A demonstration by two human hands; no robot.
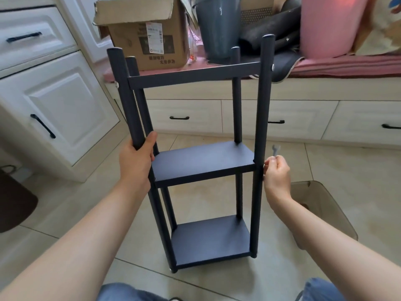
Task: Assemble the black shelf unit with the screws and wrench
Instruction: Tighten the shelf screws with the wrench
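Left hand point(136, 156) fingers wrapped round front-left post point(125, 98); right hand point(276, 173) pinches wrench point(275, 150) beside right post point(261, 135). Risk: shelf unit point(202, 161) twists if left grip loosens.

The tiled floor point(325, 170) carries the upright black shelf unit point(201, 164) and a brown bin point(325, 209).

1. The one camera sits on my head, so I look forward and steeply down over my own forearms.
2. The shelf unit point(204, 161) stands upright in mid-frame, near enough that it spans most of the height.
3. Beyond the shelf unit the view reaches the white drawers point(280, 118); below it my knees cut the bottom edge.
4. Wide-angle bending curves the cabinets left of the shelf unit.
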